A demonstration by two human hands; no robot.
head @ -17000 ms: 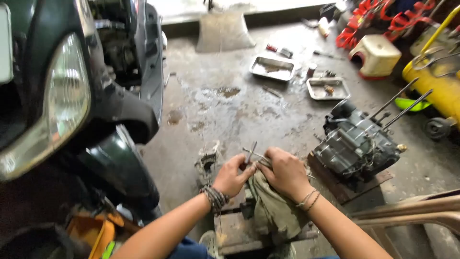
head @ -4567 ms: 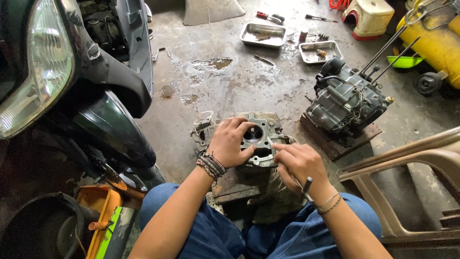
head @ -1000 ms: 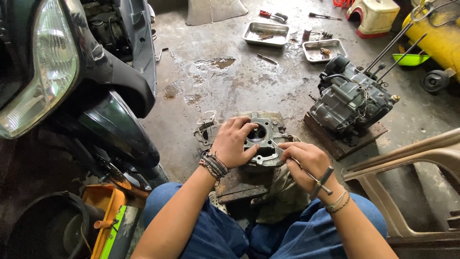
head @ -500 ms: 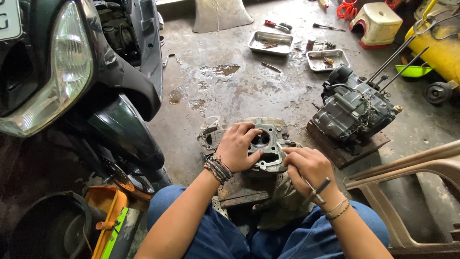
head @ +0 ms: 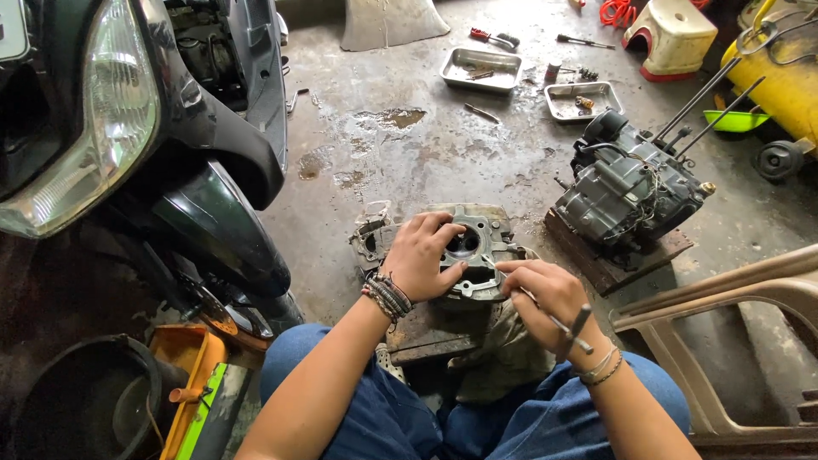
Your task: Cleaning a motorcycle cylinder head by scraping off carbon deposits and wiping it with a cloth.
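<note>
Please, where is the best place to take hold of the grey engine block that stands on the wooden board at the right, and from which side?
Probably low on the engine block, one hand on each broad flank of the casing, coming from the left and right sides. The two long studs stick up and away at its far end, and wires lie over its top, so a grip from above looks awkward. The wooden board underneath is another option.

Matt grey cast-metal cylinder block (head: 474, 251), olive cloth rag (head: 503, 349), rough wet concrete floor (head: 426, 153).
</note>
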